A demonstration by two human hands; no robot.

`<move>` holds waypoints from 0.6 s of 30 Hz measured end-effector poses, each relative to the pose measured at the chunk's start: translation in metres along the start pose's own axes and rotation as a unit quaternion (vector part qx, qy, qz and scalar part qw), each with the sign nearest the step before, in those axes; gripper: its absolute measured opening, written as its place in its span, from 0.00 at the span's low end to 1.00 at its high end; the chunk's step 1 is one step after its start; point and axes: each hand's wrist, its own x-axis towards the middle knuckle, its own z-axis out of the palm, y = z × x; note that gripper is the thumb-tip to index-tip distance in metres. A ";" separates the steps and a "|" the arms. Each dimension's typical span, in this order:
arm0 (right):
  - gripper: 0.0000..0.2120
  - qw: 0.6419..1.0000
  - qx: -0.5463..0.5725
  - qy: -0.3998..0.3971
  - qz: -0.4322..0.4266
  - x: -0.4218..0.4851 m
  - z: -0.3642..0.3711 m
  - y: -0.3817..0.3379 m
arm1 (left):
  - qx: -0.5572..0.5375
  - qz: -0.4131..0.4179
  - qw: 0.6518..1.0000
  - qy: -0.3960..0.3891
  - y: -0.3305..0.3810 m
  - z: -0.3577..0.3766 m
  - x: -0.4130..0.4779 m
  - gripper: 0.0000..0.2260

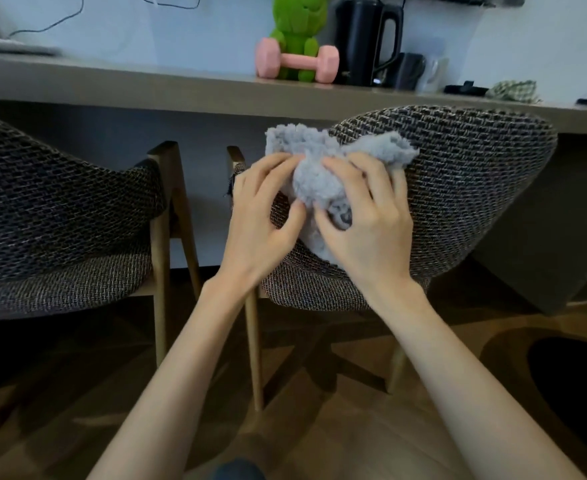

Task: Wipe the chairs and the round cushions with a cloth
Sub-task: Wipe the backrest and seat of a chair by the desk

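Where the cloth sits: bunched between both sets of fingers, its fluffy grey edges sticking out above and to either side of the fingertips, and a tail hanging below the thumbs.
Left hand: narrow pinch, with the fingers on the cloth's upper left edge and the thumb under the bunch, seemingly to steady one side while the fabric is gathered.
Right hand: fingers curled into the middle of the wad with the thumb pressing in from below. This looks like the working grip, packing the cloth into a pad.
Right chair: directly beyond the fingers, its woven backrest curving up behind the cloth. Whether the cloth touches the weave cannot be told.
Left chair: well apart, off past the left hand's knuckles, with no hand on it.
Desk: above and beyond the fingertips, with both chairs drawn up to it. It carries a pink dumbbell, a green figure and a black kettle.
Round cushions: none clearly seen. A dark rounded shape lies on the floor far below the right wrist, and I cannot say what it is.
Step in hand: probably folding the cloth to a firm wad before rubbing the nearer backrest.
Handling: the coarse weave may snag the cloth's loose fibres, so a compact pad should drag less.
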 end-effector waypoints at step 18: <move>0.18 0.982 0.155 -0.101 0.032 -0.064 0.006 -0.002 | -0.011 -0.102 0.995 -0.007 -0.018 0.016 -0.073 0.07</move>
